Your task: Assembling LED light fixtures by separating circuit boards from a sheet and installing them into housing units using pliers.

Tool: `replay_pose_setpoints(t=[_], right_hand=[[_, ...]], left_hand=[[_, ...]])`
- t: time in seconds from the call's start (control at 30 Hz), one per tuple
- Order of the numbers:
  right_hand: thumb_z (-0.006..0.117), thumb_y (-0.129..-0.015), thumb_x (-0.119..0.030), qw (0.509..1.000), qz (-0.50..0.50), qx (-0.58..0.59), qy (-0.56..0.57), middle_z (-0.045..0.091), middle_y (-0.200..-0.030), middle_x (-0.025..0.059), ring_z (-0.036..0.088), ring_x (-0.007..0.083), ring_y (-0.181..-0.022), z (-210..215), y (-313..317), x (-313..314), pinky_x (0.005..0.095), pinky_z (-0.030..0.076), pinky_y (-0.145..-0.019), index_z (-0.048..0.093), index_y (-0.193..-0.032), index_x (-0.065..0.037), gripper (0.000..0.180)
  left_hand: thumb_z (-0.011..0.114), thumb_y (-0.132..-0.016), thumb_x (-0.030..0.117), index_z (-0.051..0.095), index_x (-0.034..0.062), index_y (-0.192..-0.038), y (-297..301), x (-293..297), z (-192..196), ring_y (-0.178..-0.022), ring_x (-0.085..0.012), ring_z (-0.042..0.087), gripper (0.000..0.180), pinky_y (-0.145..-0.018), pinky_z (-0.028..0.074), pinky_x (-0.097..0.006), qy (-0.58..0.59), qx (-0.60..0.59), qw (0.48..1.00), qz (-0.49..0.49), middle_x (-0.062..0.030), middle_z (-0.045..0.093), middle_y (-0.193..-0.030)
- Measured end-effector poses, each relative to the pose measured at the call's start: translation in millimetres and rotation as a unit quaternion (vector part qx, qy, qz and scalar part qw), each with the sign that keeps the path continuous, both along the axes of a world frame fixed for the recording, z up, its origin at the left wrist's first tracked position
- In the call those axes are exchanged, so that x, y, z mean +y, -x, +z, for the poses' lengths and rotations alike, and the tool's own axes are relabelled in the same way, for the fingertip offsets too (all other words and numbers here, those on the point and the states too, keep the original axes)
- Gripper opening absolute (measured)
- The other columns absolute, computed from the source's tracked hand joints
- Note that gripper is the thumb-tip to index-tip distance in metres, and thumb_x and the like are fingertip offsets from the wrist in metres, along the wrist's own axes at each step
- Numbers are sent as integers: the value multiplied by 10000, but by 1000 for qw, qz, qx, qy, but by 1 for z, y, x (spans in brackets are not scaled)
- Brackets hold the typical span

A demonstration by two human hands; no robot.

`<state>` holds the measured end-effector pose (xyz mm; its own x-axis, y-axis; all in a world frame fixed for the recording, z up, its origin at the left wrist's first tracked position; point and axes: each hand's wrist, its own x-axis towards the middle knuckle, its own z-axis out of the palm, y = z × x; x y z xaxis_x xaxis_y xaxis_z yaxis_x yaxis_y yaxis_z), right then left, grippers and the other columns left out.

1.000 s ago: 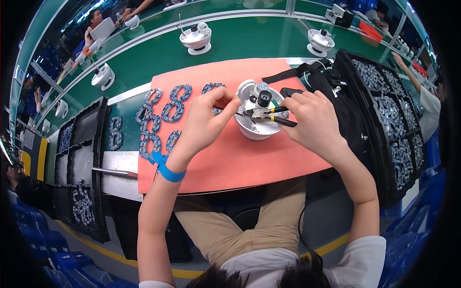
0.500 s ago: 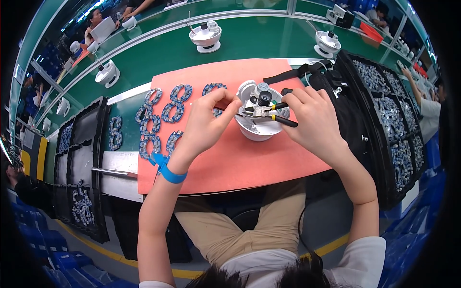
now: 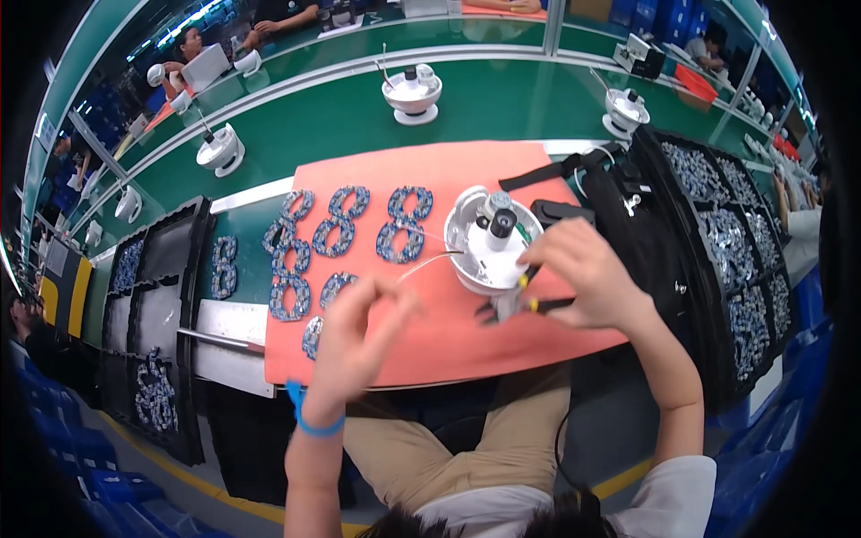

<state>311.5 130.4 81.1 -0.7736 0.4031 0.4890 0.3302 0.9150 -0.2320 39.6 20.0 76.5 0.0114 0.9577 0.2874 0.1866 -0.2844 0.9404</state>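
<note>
On the pink mat [image 3: 466, 345] stands a white dome-shaped camera housing [image 3: 484, 282], its inside facing up with a black lens barrel [image 3: 503, 223] in it. Thin white wires leave its left side. My right hand [image 3: 583, 273] is closed on pliers [image 3: 507, 307] with black and yellow handles; their blurred jaws point left, in front of the housing. To the left is my left hand [image 3: 354, 345], smeared by motion, thumb and forefinger near the free end of a white wire [image 3: 429, 262]. Whether it grips the wire is unclear.
Several blue figure-eight circuit boards [image 3: 405, 224] lie on the mat's left. Black trays [image 3: 166, 251] stand left; a compartmented tray of small parts [image 3: 731, 242] stands right, beside a black bag [image 3: 619, 206]. Similar white housings [image 3: 414, 103] line the green bench [image 3: 314, 112]. Other people sit beyond.
My left hand has moved from the housing's edge toward me and left. The pliers have come out of the housing, lower and nearer, in my right hand. The view has shifted slightly.
</note>
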Motion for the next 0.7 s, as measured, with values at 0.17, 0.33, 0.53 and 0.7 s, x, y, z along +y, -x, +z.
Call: replay_pose_setpoints(t=[0.17, 0.33, 0.53, 0.7], right_hand=[[696, -717, -157, 979, 14, -46, -198, 579, -900, 12, 584, 190, -899, -32, 16, -3, 403, 430, -851, 598, -946, -104, 254], [660, -749, -190, 974, 11, -52, -221, 555, -847, -15, 577, 152, -834, -36, 13, 3, 375, 424, -800, 588, -894, -111, 180], [659, -727, -198, 961, 15, -63, -270, 531, -831, 13, 552, 206, -808, -37, 22, 41, 386, 415, -743, 580, -881, -107, 196], [716, -697, -121, 971, -71, -80, -215, 531, -870, 69, 525, 286, -892, -15, 29, 113, 414, 389, -782, 527, -913, -87, 289]], left_hand=[[665, -830, -1, 657, -11, -861, -7, -78, -27, -806, -154, 646, 34, -751, 493, -281, 116, -11, 993, -2, -89, 681, -848], [677, -843, 73, 672, -18, -868, -27, -109, -98, -768, -190, 675, 95, -709, 514, -277, 188, 114, 975, -14, -118, 682, -809], [691, -828, 208, 658, -2, -832, -17, -120, -193, -697, -377, 627, 213, -636, 490, -461, 109, 284, 931, 203, -190, 664, -759], [657, -827, 174, 654, -8, -906, -20, -101, -175, -689, -435, 616, 198, -613, 489, -495, 124, 167, 954, 215, -246, 638, -746]])
